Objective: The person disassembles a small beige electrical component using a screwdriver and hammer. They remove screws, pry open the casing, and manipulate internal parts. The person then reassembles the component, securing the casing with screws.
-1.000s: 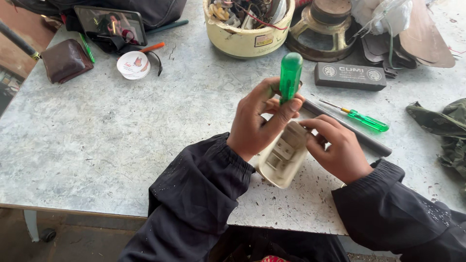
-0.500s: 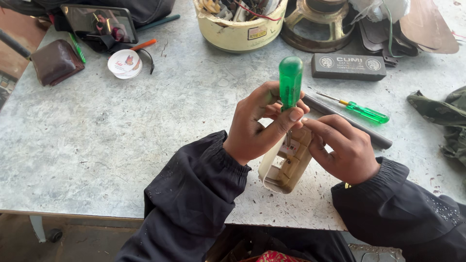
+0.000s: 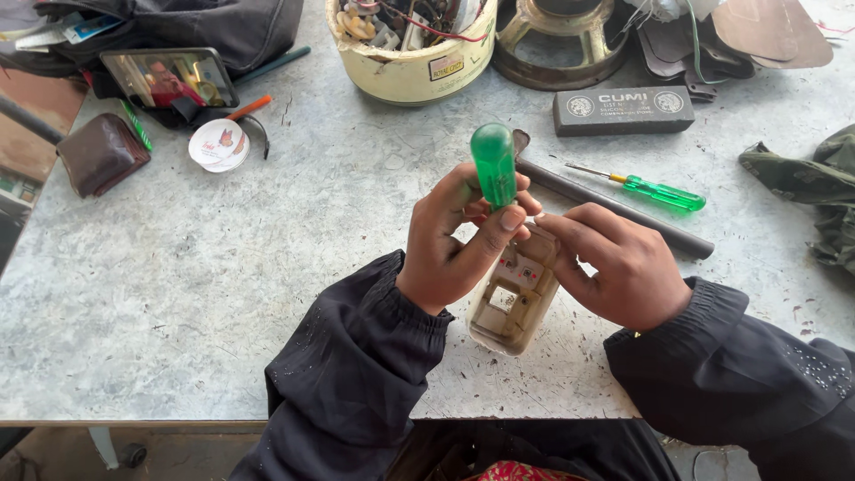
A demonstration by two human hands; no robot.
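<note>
Change since earlier: the two hands and the casing sit slightly nearer and more central than a moment ago; the screwdriver stays upright in the same grip, and the things on the table keep their places.
Left hand (image 3: pixel 450 245): curled round the green-handled screwdriver (image 3: pixel 494 165), thumb and fingers pinching the handle low down, the handle top standing clear above the knuckles.
Right hand (image 3: pixel 614 263): fingers closed against the right side and top of the beige plastic casing (image 3: pixel 512 298), steadying it.
Beige plastic casing: between the two hands, near the table's near edge, tilted, its open face with small red parts turned up.
Table (image 3: pixel 178 285): grey, mottled and scratched.
Small green screwdriver (image 3: pixel 655 190): lying flat to the right, beyond the right hand, just beside a long dark rod (image 3: pixel 614 209).
Dark rectangular block (image 3: pixel 622 110): far right, flat, with pale printing and round marks on top.
Cream tub (image 3: pixel 411 58): far centre, chipped rim, a small yellow and red label on its side, wires and parts inside.
Round white lid (image 3: pixel 216 144): far left, with a small red print.
Phone (image 3: pixel 169 80): far left, propped, screen lit.
Brown pouch (image 3: pixel 100 153): left edge.
Olive cloth (image 3: pixel 815 191): right edge.
</note>
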